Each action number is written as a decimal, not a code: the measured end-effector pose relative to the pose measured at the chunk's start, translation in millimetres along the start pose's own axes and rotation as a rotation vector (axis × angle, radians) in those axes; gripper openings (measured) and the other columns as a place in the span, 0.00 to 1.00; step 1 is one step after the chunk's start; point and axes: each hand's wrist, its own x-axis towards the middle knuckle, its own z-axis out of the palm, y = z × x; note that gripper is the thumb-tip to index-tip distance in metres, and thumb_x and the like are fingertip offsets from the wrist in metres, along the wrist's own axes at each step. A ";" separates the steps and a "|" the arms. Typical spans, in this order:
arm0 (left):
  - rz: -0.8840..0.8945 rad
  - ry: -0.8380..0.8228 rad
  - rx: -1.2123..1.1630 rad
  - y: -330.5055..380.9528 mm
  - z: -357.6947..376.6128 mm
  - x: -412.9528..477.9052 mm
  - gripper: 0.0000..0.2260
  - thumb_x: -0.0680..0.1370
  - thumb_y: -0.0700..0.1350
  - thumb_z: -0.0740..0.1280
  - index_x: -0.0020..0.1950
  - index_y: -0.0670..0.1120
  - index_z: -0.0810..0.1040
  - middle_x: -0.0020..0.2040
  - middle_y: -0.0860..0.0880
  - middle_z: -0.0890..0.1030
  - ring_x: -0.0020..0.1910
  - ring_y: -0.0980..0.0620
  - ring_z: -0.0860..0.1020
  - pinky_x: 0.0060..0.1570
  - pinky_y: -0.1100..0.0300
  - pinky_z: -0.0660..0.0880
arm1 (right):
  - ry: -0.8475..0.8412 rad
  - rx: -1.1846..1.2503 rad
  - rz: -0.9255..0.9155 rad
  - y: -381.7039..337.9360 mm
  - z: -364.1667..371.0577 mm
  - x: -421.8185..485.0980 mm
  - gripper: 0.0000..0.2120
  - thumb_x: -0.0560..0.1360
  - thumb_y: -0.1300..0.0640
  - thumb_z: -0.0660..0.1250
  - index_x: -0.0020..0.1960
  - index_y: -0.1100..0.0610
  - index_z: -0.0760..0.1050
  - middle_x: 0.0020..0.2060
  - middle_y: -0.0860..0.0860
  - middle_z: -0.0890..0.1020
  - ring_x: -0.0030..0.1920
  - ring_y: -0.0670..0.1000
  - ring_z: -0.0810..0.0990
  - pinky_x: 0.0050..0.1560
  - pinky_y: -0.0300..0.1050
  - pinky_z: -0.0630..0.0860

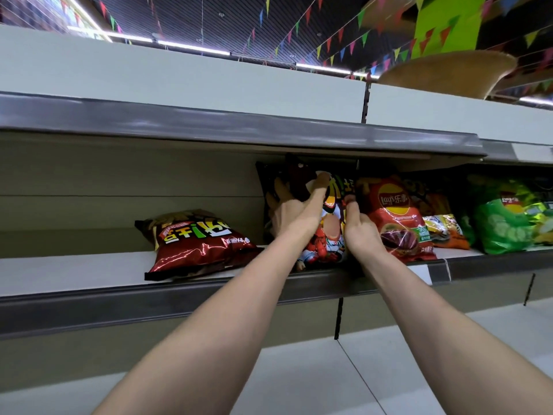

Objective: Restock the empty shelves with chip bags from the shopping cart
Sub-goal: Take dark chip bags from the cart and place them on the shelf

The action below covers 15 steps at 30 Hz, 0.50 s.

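The left grip [291, 211] and the right grip [359, 232] both clamp the black chip bag [324, 250], upright on the shelf [74, 272]. Right of the grips, a red bag [395, 217] and a green bag [502, 226] already stand. Left of them, one dark red bag [194, 244] lies flat, and much shelf is unfilled.

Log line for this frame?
step: shelving | left hand, right hand: both hold black chip bag upright on shelf | beside: red Lay's bag right, dark red bag flat left
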 end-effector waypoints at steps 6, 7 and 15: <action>0.199 0.082 0.176 -8.8 14.6 -20.1 0.34 0.76 0.67 0.59 0.71 0.43 0.65 0.67 0.40 0.70 0.66 0.39 0.69 0.62 0.47 0.69 | 0.148 -0.059 -0.071 2.6 0.5 -12.0 0.25 0.84 0.44 0.45 0.75 0.56 0.61 0.68 0.59 0.73 0.67 0.62 0.71 0.62 0.54 0.65; 0.198 0.089 0.200 -7.5 14.1 -19.6 0.32 0.77 0.66 0.60 0.68 0.42 0.67 0.64 0.40 0.72 0.64 0.39 0.70 0.60 0.47 0.69 | 0.173 -0.054 -0.103 2.9 0.3 -14.6 0.24 0.84 0.47 0.47 0.77 0.56 0.58 0.71 0.58 0.70 0.69 0.61 0.69 0.63 0.53 0.65; 0.136 0.181 0.181 -5.8 21.3 -21.1 0.32 0.76 0.65 0.63 0.68 0.42 0.66 0.65 0.39 0.71 0.66 0.40 0.68 0.60 0.47 0.68 | 0.136 -0.081 -0.476 18.0 -3.3 -25.3 0.22 0.84 0.54 0.52 0.77 0.52 0.60 0.78 0.54 0.56 0.75 0.54 0.60 0.66 0.47 0.63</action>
